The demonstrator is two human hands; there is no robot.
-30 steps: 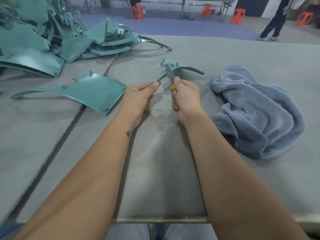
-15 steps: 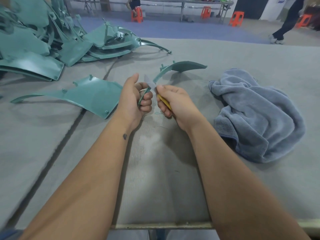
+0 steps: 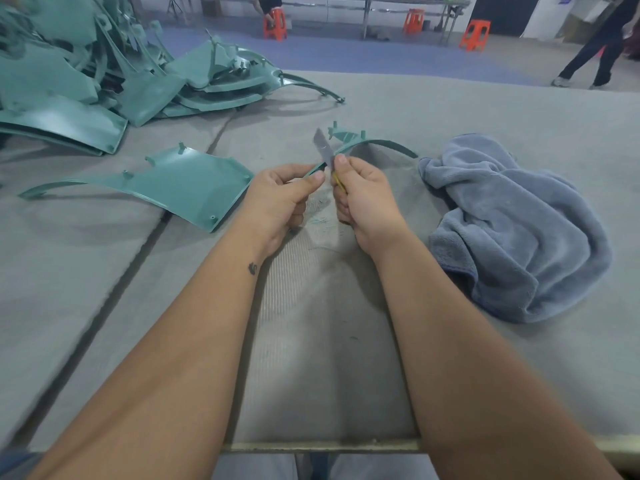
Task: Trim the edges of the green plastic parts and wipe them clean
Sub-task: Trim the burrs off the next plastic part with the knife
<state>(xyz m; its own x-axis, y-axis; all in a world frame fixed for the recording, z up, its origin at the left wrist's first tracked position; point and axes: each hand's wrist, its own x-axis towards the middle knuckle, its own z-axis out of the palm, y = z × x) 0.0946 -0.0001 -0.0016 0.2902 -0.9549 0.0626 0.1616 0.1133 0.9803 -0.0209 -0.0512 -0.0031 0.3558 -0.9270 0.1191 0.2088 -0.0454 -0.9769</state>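
**Green plastic trim under the blade, a pile waiting**

Green plastic parts dominate this worktop scene, with one thin, curved green plastic strip held at centre frame, its far end arching right toward the towel. The left hand pinches the strip's near end between thumb and curled fingers. The right hand is closed around a yellow-handled utility knife, its grey blade pointing up and set against the strip's edge just above the thumb.

Fine green shavings lie on the grey felt-covered worktop below both hands, a sign that trimming is under way. One broad, flat green plastic panel lies alone at left of centre; whether it is finished cannot be told. A heap of green plastic panels fills the upper left of the frame, apparently waiting their turn.

A crumpled blue-grey terry towel sits untouched at right, so wiping of this strip seems yet to come. By that measure, much of the job remains.
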